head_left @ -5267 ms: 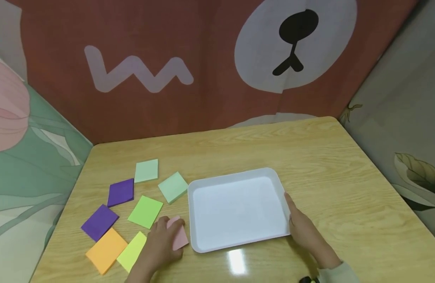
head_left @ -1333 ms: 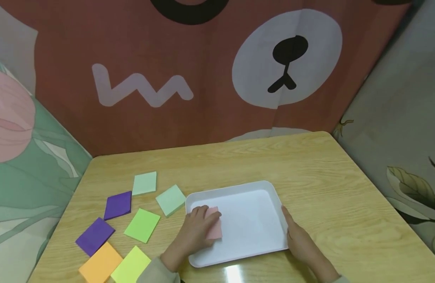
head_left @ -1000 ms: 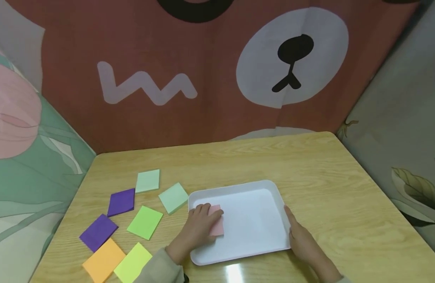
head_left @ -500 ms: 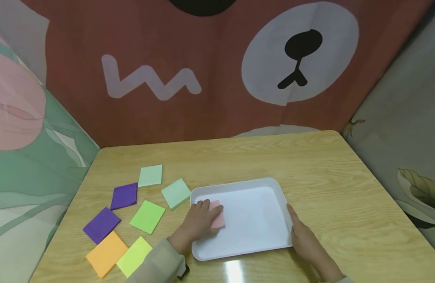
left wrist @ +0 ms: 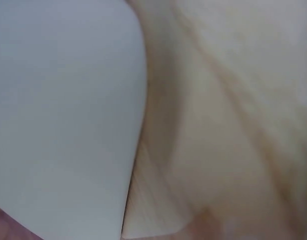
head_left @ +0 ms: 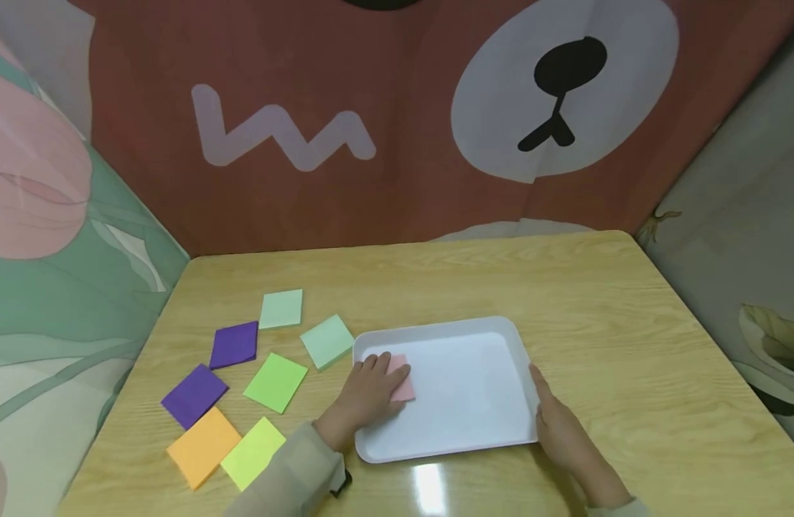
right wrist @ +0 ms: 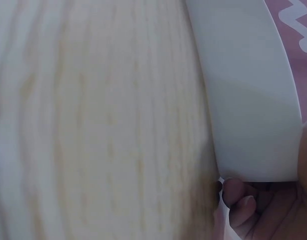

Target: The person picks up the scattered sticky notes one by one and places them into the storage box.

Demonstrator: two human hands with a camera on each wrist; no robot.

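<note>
In the head view a white rectangular tray (head_left: 477, 395) lies on the wooden table. At its left end my left hand (head_left: 366, 393) holds a small square pink sticky note pad (head_left: 403, 386) low over the tray floor, fingers on its far side and thumb nearer me. My right hand (head_left: 565, 434) grips the tray's right end. The right wrist view has its fingers (right wrist: 242, 209) curled at the tray's underside, beside the pale outer wall (right wrist: 248, 95). Only the tray's outer wall (left wrist: 68, 115) and tabletop show in the left wrist view; the left fingers are hidden there.
Left of the tray lie two mint pads (head_left: 281, 309), two purple pads (head_left: 194, 396), a green pad (head_left: 276, 383), an orange pad (head_left: 204, 448) and a yellow-green pad (head_left: 251, 451). One mint pad (head_left: 327, 342) sits close against the tray's far left corner. A printed curtain (head_left: 397, 187) hangs behind the table.
My left hand has carried the pink sticky note pad from the table, left of the tray, rightward into the tray's left end. My right hand has kept its grip on the tray.
</note>
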